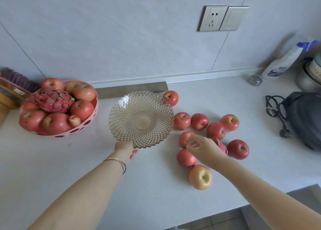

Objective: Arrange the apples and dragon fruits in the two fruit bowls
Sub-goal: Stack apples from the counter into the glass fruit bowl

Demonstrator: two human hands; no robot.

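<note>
Left hand (pixel 125 149) holds glass bowl (pixel 125 120) at 6 o'clock rim, fingers hidden beneath. Right hand (pixel 197 145) loosely curled, empty, above loose apples (pixel 186 158). Dragon fruit (pixel 222 146) just beside at 3 o'clock, nearer right hand.

Patterned bowl (pixel 141 120): clear, glass-like, faceted relief, glossy.
Pink bowl (pixel 76 131): perforated plastic, smooth, satin.
Apples (pixel 199 121): smooth skin, faint sheen.
Dragon fruit (pixel 55 101): scaly, matt.
Desk (pixel 156 177): pale, smooth, matt.
Wall tiles (pixel 121 38): smooth, low sheen.
Socket plate (pixel 214 18): brushed-metal look.
Spray bottle (pixel 284 61): white plastic.
</note>
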